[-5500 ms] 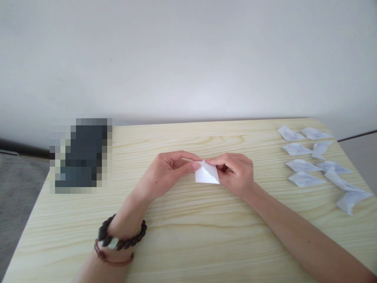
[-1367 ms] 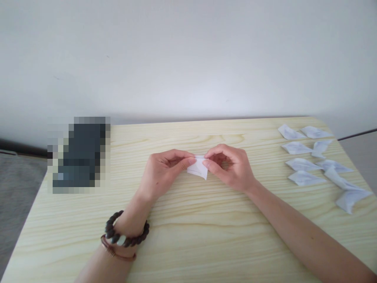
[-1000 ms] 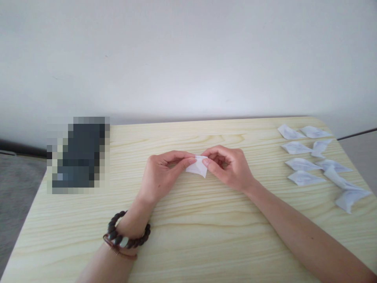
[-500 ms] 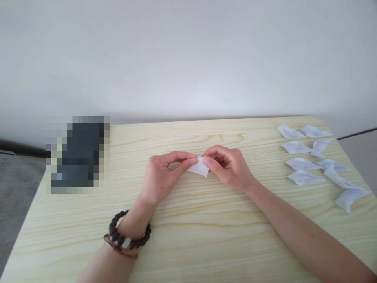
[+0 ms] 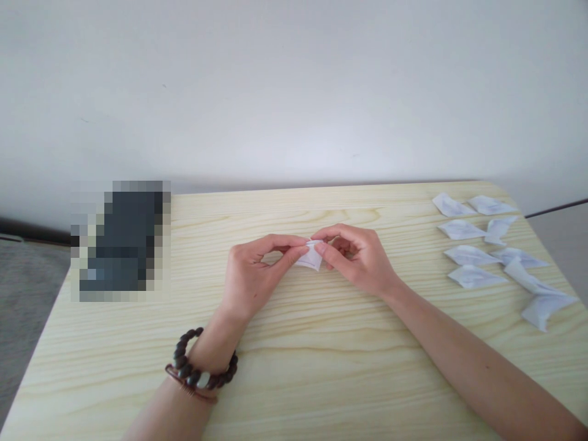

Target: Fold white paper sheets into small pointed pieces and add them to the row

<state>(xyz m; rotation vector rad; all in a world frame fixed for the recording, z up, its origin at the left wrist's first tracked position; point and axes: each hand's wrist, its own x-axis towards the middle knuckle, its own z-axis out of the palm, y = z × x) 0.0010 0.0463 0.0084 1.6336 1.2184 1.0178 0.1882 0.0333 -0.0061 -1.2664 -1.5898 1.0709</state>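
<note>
A small folded piece of white paper (image 5: 310, 258) is held just over the middle of the wooden table (image 5: 294, 355). My left hand (image 5: 257, 269) pinches its left side between thumb and fingers. On the other side, my right hand (image 5: 356, 260) grips the paper's right edge, thumb toward me and index finger along the top. The fingers of both hands cover part of the paper, so its whole shape is hidden. Several folded white paper pieces (image 5: 462, 229) with pointed ends lie at the table's right side, some touching or overlapping.
At the table's left edge lies a dark, blurred-out object (image 5: 122, 239), perhaps a phone. A pale wall (image 5: 294, 92) rises behind the table's back edge. On my left wrist is a dark beaded bracelet (image 5: 186, 367).
The paper's lower corner has shifted slightly left and up, and its shape looks squarer. My right fingers have moved a little along its top edge; my left hand keeps its pinch.
</note>
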